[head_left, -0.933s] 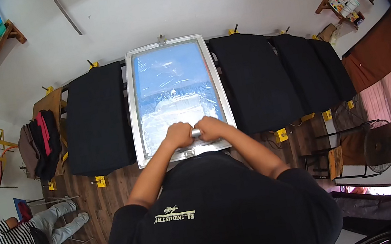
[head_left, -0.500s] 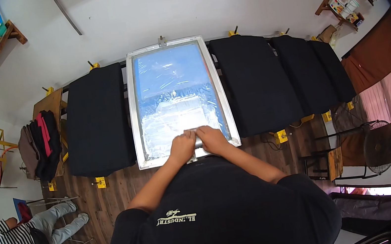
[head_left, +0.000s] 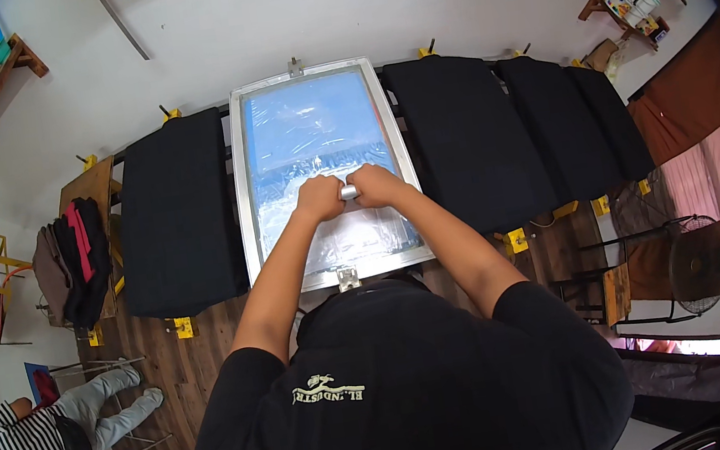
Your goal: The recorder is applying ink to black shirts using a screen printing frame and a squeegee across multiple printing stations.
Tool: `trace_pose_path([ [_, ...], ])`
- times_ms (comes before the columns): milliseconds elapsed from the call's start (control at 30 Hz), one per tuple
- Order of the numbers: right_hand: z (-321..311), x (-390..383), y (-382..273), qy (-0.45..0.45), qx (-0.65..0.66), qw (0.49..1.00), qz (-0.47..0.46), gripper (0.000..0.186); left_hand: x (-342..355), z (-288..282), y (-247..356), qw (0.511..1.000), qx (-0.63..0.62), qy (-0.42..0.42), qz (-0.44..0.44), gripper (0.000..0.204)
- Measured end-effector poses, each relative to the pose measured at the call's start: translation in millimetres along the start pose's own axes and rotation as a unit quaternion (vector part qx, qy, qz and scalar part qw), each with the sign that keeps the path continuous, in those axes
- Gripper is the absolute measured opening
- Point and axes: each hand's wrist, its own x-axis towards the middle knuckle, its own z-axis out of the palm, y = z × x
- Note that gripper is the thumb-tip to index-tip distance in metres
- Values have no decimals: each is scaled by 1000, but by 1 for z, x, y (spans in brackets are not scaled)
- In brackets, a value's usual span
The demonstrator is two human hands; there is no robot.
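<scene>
Gripping one grey bar between them, the left hand and right hand are over the screen in the head view. Both sets of fingers curl tightly round the bar, with only its short middle showing; whether its lower edge touches the screen is hidden. The bar lies inside the frame, a little toward six o'clock from its centre. The step in hand looks like drawing or pushing the bar along the screen; any stroke from here would seem to call for level hands and even pressure, clear of the frame's sides.

Counting, with the screen as the dial: one screen, one bar, two metal clips, at twelve and six. Four black boards: one at nine, three toward three. At least nine yellow brackets. One fan near four, one co-worker at eight.
</scene>
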Motion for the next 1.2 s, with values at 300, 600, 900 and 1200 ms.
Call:
trace_pose_path([
  [300,8,2,5,-14,13,999,-26,17,-5,-2,3,999,22,-42,3,16],
  [600,18,-60,-35,-61,25,998,-24,15,-67,16,20,997,-12,-57,43,9],
  [900,45,-118,-61,38,43,998,-35,22,-125,36,51,994,-9,49,97,11],
  [1200,54,-149,-60,34,90,991,-96,59,-146,45,51,991,-18,-3,134,60],
])
